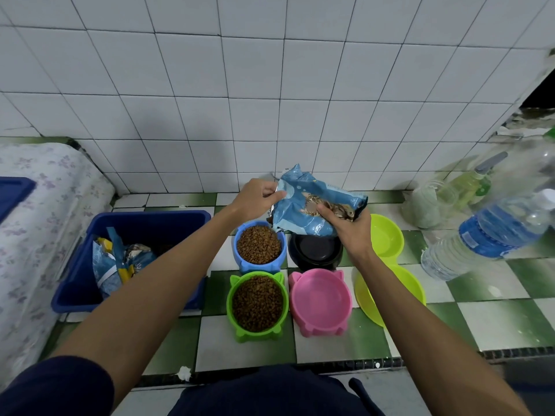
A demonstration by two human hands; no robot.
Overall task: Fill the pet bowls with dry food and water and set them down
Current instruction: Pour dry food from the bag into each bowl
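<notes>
A light blue pet food bag [312, 199] is held tilted above the bowls, its open mouth low over the blue bowl [259, 247]. My left hand [258, 198] pinches the bag's opened top edge; my right hand [351, 228] grips its lower end. The blue bowl and the green cat-eared bowl [257, 304] are full of brown kibble. A black bowl [315, 250], a pink cat-eared bowl [319, 301] and a yellow-green double bowl [390, 265] hold no food.
A blue bin [90, 283] at the left holds more food bags. Large water bottles [492, 232] and a spray bottle [468, 184] stand at the right. A flowered mattress [39, 223] lies far left. The white tiled wall [270, 85] rises behind the checkered floor.
</notes>
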